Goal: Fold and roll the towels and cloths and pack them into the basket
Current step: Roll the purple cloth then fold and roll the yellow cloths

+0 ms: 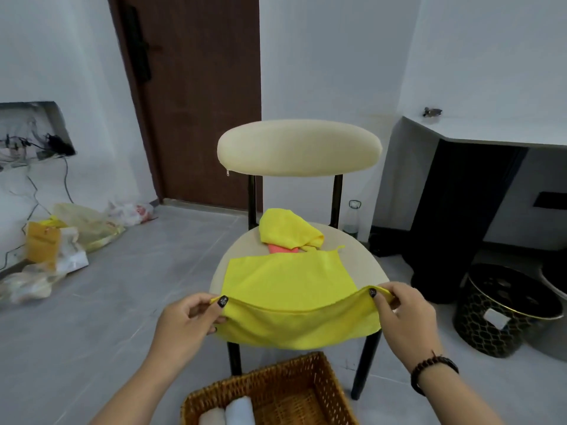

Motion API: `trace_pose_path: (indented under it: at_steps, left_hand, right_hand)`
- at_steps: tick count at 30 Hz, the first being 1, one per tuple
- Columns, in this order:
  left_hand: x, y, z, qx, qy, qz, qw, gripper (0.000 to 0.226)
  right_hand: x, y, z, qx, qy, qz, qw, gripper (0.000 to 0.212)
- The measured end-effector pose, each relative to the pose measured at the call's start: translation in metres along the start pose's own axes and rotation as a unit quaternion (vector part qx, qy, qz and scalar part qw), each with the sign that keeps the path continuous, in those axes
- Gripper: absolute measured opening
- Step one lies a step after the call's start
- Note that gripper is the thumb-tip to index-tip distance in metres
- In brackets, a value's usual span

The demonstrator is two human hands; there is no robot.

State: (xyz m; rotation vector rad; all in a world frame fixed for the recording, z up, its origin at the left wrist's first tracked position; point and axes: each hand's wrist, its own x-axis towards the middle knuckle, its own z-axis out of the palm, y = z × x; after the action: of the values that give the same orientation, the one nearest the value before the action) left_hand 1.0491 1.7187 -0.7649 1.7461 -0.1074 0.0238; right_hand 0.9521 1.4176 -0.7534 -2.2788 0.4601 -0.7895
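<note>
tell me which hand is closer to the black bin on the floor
Right. The right hand pinches the yellow cloth just left of the black bin; the left hand is across the chair.

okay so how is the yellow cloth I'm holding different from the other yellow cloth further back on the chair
The held yellow cloth is spread flat over the chair seat; the far yellow cloth sits crumpled in a heap. The left hand and right hand pinch the held cloth's near corners; nothing touches the far cloth. The far cloth lies on an orange cloth; the held one hangs over the seat's front edge. Both are the same bright yellow.
</note>
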Motion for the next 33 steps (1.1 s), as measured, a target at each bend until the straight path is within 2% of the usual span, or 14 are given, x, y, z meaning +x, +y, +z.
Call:
trace_pose_path:
  at_steps: [8, 10, 12, 14, 17, 20, 26, 29, 33]
  left_hand:
    - [0.063, -0.011, 0.017, 0.081, 0.038, 0.036, 0.995, 0.01]
    - [0.084, -0.011, 0.019, 0.089, 0.05, 0.036, 0.994, 0.003]
    - [0.101, -0.013, 0.02, 0.111, 0.057, 0.034, 0.992, 0.017]
    - [0.114, -0.016, 0.024, 0.131, 0.066, 0.028, 0.989, 0.021]
    - [0.131, -0.023, 0.031, 0.144, 0.074, 0.024, 0.987, 0.01]
    - [0.146, -0.031, 0.035, 0.143, 0.079, 0.012, 0.987, 0.01]
    - [0.17, -0.042, 0.046, 0.164, 0.05, -0.035, 0.985, 0.015]
    - [0.178, -0.047, 0.053, 0.208, 0.023, -0.063, 0.976, 0.011]
    - [0.192, -0.049, 0.061, 0.205, 0.018, -0.083, 0.975, 0.008]
  right_hand:
    - [0.048, 0.011, 0.045, -0.044, 0.023, 0.043, 0.998, 0.014]
    - [0.064, 0.013, 0.053, -0.043, 0.036, 0.047, 0.997, 0.013]
    - [0.079, 0.018, 0.06, -0.042, 0.038, 0.055, 0.997, 0.013]
    - [0.091, 0.022, 0.068, -0.044, 0.032, 0.068, 0.996, 0.014]
    - [0.105, 0.025, 0.08, -0.037, 0.021, 0.075, 0.996, 0.014]
    - [0.118, 0.028, 0.09, -0.024, 0.01, 0.078, 0.997, 0.011]
    - [0.141, 0.036, 0.106, 0.0, -0.016, 0.109, 0.994, 0.015]
    - [0.147, 0.045, 0.117, 0.009, -0.037, 0.143, 0.989, 0.016]
    - [0.156, 0.055, 0.131, 0.035, -0.066, 0.189, 0.979, 0.014]
